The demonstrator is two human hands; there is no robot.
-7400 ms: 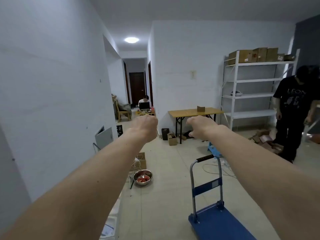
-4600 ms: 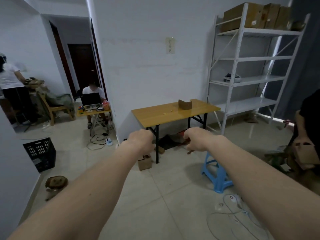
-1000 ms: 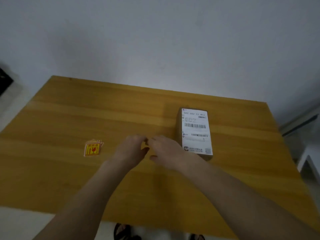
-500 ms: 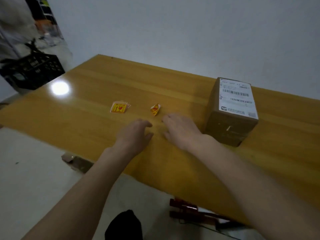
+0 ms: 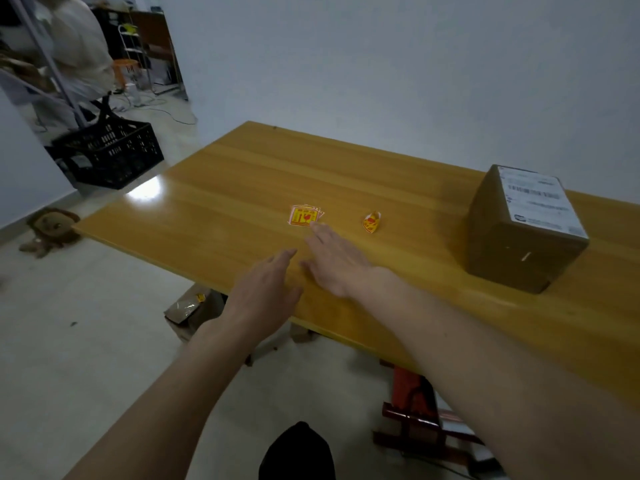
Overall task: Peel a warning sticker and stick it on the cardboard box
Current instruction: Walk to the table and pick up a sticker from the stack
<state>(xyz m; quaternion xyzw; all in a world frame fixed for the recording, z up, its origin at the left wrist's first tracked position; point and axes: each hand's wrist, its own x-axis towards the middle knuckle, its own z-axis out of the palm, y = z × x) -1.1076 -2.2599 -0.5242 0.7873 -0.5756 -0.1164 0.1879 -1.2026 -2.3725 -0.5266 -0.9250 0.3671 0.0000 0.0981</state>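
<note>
Reaching right hand (image 5: 337,261), fingers spread, touches sticker stack (image 5: 304,215); left hand (image 5: 268,289) spread, empty; box label (image 5: 540,202) unreadable.

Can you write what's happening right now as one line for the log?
phase: reaching | right hand: open, fingertips at sticker stack | left hand: open, empty | cardboard box: no warning sticker visible

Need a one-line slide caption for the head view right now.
Both open hands, left hand and right hand, reach toward the sticker stack on the wooden table; cardboard box stands apart at right.
</note>
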